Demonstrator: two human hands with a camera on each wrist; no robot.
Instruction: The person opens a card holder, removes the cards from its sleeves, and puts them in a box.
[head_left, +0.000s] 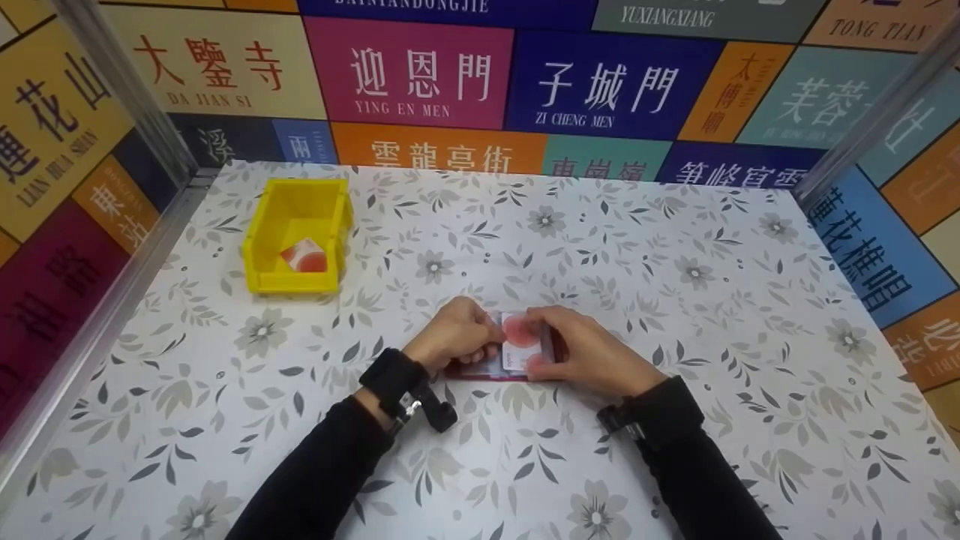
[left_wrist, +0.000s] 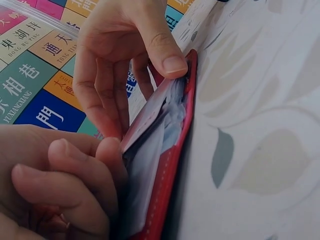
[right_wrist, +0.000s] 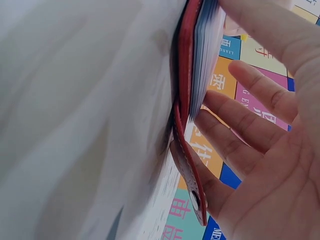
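A red card holder (left_wrist: 167, 190) with stitched edges and clear sleeves lies opened on the table. On its sleeves is a white card (head_left: 520, 341) with red-pink circles. My left hand (head_left: 457, 330) has curled fingers and pinches at the card's left edge; its fingertips partly hide that edge. From the right, my right hand (head_left: 592, 352) grips the card holder, thumb at the near edge and fingers across the far side. In the right wrist view a stack of sleeves (right_wrist: 204, 55) and a strap with a snap (right_wrist: 189, 165) show beside the palm.
At the back left stands a yellow bin (head_left: 292, 283) with a red and white card (head_left: 304, 256) inside. The table (head_left: 675, 225) has a floral cover. Colourful panels with printed characters (head_left: 420, 82) rise behind it and along both sides.
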